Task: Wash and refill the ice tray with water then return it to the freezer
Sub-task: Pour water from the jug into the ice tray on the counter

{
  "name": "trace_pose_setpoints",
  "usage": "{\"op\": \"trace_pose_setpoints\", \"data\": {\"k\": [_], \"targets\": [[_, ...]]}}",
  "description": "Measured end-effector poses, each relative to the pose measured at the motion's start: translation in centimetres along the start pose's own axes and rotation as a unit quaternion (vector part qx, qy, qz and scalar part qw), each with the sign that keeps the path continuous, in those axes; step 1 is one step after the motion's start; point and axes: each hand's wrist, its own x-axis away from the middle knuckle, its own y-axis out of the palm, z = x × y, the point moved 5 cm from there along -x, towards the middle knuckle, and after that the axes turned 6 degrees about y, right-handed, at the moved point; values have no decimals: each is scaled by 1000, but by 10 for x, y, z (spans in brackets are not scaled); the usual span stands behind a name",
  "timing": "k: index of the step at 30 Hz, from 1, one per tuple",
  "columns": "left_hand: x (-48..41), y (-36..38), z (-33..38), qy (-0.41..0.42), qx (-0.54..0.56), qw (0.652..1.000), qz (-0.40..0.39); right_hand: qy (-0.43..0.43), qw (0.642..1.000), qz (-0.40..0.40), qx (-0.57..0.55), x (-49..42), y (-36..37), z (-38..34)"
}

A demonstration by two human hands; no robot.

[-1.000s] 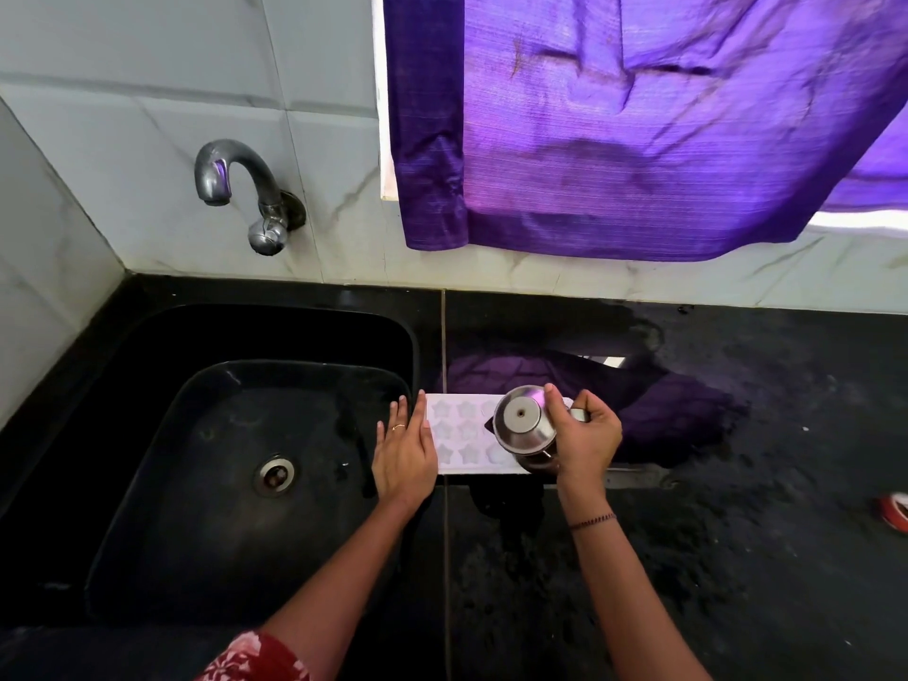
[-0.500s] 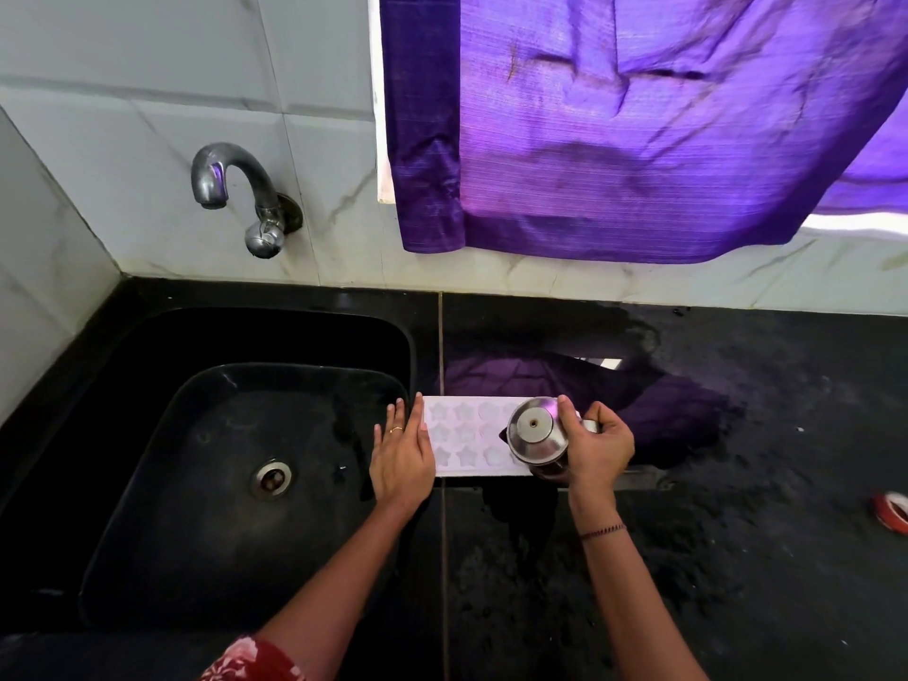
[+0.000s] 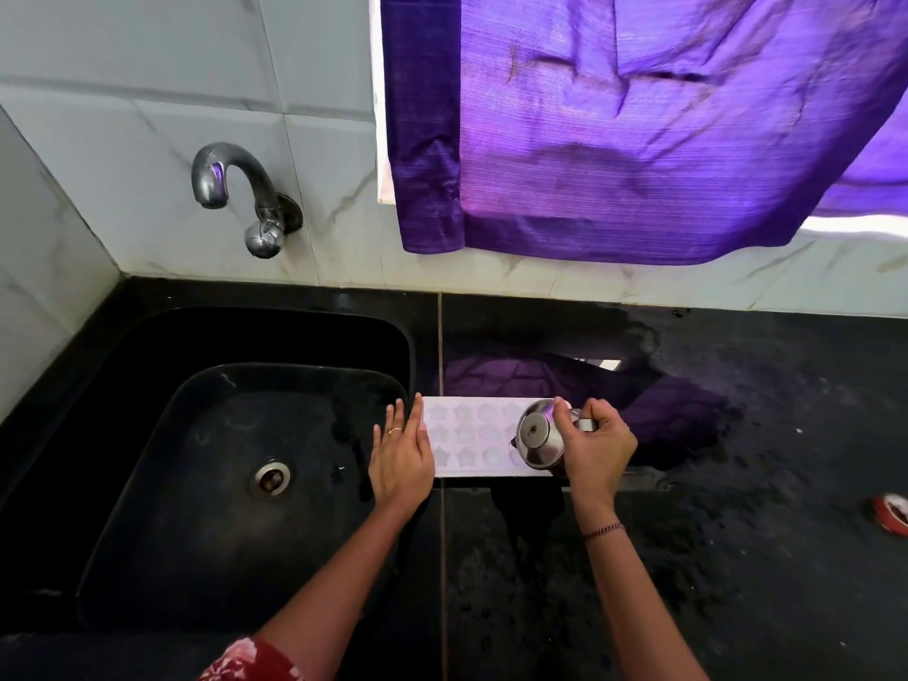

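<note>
While on counter (image 3: 737,557), tray (image 3: 471,435) against L hand (image 3: 400,464)

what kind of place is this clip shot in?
Most likely a home kitchen: black sink set in a dark counter, wall tap above it, and a steel jug tipped over an ice tray.

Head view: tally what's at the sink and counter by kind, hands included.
Ice tray: 1
Steel jug: 1
Tap: 1
Sink: 1
Purple curtain: 1
Red object: 1
Hands: 2, left hand and right hand
Total: 8
</note>
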Motion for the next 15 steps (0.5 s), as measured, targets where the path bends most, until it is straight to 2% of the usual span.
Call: {"op": "trace_pose_setpoints", "data": {"k": [9, 15], "targets": [[0, 0, -1, 0, -4, 1000, -2, -51, 998, -4, 37, -1, 2, -11], [0, 0, -1, 3, -3, 1000, 5, -27, 1000, 3, 14, -2, 1, -8]]}}
